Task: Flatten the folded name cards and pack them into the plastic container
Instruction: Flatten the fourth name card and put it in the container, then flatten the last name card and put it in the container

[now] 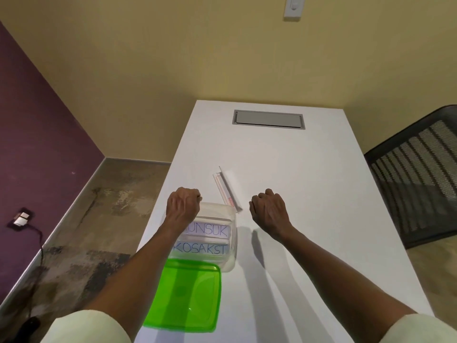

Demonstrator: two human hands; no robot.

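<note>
The clear plastic container (228, 243) is sitting near the left edge of the white tabletop (309, 194), and the left hand (183, 206) is resting curled over its far left corner, fingers bent down onto the rim; whether they are actually pinching the rim is hard to say. The right hand (268, 210) is hovering just to the right of the container, apart from it, loosely curled into a half fist with nothing in it. Inside the container two flattened name cards (205, 240) are lying one nearer and one farther. A folded card holder (227, 188) of clear plastic and white paper is lying on the tabletop just beyond the container's far right corner, between the two hands and touching neither. The green lid (188, 295) is lying flat against the container's near side.

The left wrist is covering the first letters of the far card. The fingertips of both hands are tucked out of sight.

The far card is showing "UNSUK" in blue letters, the near one "KOSAKST". A small red label on the holder is too small to read.
</note>
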